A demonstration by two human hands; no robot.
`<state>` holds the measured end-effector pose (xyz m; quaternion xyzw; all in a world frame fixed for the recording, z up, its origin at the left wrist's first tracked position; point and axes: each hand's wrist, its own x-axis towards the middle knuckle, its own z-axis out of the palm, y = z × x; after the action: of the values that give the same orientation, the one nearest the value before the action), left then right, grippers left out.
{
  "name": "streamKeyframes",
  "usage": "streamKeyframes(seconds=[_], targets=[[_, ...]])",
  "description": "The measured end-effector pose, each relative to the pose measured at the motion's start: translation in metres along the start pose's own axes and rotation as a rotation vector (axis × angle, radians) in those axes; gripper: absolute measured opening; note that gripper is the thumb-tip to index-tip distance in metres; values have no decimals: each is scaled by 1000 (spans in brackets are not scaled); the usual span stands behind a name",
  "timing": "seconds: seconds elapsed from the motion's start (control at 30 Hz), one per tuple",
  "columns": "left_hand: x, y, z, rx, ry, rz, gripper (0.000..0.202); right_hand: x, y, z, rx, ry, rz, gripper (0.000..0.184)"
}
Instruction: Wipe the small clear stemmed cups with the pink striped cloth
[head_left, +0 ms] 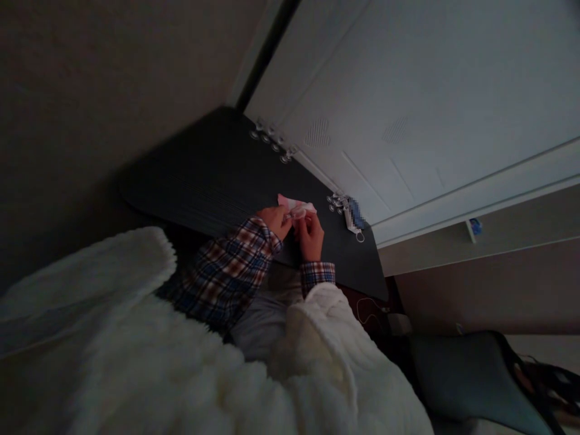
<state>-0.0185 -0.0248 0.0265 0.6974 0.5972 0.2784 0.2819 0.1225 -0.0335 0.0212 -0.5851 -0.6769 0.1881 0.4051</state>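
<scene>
A small pink-and-white piece of soft cloth or wrapper (287, 201) is between my two hands, over the dark tabletop (190, 175). My left hand (275, 221) is closed on its near left side. The fingers of my right hand (311, 235) pinch its right end. A small clear piece, perhaps a suction cup, shows at my left fingertips, but its shape is blurred. Several clear suction cups (275, 145) lie along the back edge of the tabletop. More clear suction cups (336, 203) sit to the right of my hands.
A small white-and-blue packet (353, 216) with a ring leans at the table's back right. White panelling (408, 78) rises behind the tabletop, and a brown wall (113, 66) borders it at left. A dark chair (471, 368) and a white cable (362, 308) are at lower right.
</scene>
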Motion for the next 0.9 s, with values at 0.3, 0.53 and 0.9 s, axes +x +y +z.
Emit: streamKeyframes(seconds=[0.3,0.53,0.9], targets=[[3,-3,0,-32,27,38,26,-2,-6,1,76,92,-3,26],[-1,-3,0,-70,66,11,31,-2,-8,0,43,89,-15,27],[1,-2,-1,38,-12,59,32,-3,-10,0,4,100,-10,28]])
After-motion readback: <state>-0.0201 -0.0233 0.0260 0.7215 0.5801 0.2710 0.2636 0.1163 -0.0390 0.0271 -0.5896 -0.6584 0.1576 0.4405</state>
